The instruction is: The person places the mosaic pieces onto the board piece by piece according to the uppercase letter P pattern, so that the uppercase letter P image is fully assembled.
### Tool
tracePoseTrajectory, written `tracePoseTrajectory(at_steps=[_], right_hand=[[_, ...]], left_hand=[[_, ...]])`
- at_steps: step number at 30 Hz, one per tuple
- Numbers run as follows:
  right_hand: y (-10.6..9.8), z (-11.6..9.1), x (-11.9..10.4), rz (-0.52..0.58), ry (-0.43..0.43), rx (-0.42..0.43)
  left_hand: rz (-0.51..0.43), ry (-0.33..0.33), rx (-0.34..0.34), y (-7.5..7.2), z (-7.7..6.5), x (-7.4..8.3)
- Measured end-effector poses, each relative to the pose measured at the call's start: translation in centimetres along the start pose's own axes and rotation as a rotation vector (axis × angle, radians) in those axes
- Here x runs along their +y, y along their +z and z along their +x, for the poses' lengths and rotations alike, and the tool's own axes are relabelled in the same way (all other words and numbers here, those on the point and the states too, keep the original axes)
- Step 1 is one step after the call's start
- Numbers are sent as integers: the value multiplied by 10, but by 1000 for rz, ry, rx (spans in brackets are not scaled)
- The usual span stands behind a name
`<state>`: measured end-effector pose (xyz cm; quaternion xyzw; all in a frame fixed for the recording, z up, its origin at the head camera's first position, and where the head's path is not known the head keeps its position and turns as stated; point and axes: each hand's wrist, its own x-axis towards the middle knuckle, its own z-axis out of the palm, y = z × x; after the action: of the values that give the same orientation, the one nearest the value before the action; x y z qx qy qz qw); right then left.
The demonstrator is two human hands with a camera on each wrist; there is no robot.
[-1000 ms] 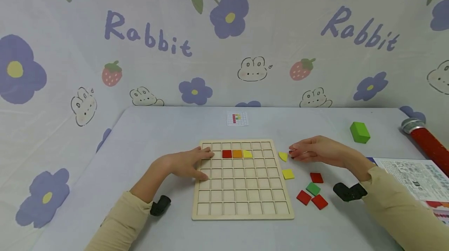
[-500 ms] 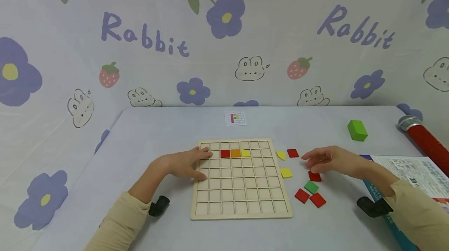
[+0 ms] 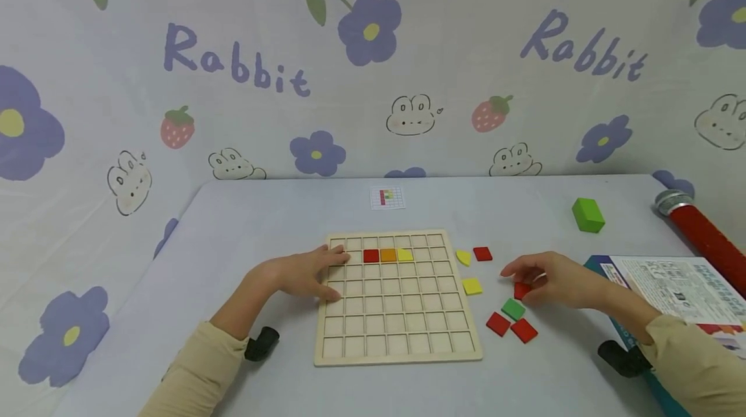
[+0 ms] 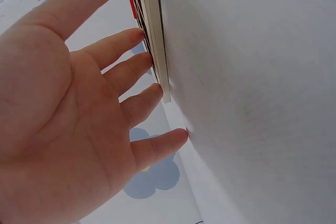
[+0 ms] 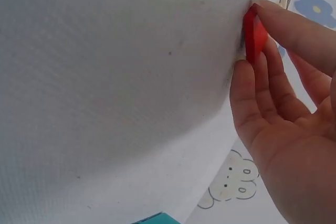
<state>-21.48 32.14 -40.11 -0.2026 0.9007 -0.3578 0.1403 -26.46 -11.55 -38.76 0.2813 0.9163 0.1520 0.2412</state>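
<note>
1. right hand: thumb and fingers curl round a red tile, seeming to pinch it by opposite edges, likely because so thin a piece offers little else to grip. whether it is clear of the table, i cannot tell.
2. left hand: fingers spread apart, clamped on nothing, touching the left edge of the board, probably to keep it from sliding.
3. just beside the right hand: a green tile, with two loose reds near it, seemingly laid within easy reach.
4. beside the board's right edge: a yellow square, a yellow wedge and a far red.
5. in the board: red, orange and yellow pieces in one row, the cell ridges presumably keeping them straight.
6. beyond: a card with a coloured grid, perhaps put there for viewing.
7. off right: block, mic and box, apparently out of the way.
</note>
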Motion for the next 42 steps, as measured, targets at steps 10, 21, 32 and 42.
tracePoseTrajectory(at_steps=[10,21,32,42], right_hand=[[-6,-1,2,-50,96,91],[-6,7,-9,0,151,124],[0,23,-19,269,250,114],[12,46,-44,369,265,93]], left_hand=[[-6,6,4,0,0,1],[11,-6,7,-1,0,2],[21,0,3,-1,4,3],[4,7,5,-1,4,2]])
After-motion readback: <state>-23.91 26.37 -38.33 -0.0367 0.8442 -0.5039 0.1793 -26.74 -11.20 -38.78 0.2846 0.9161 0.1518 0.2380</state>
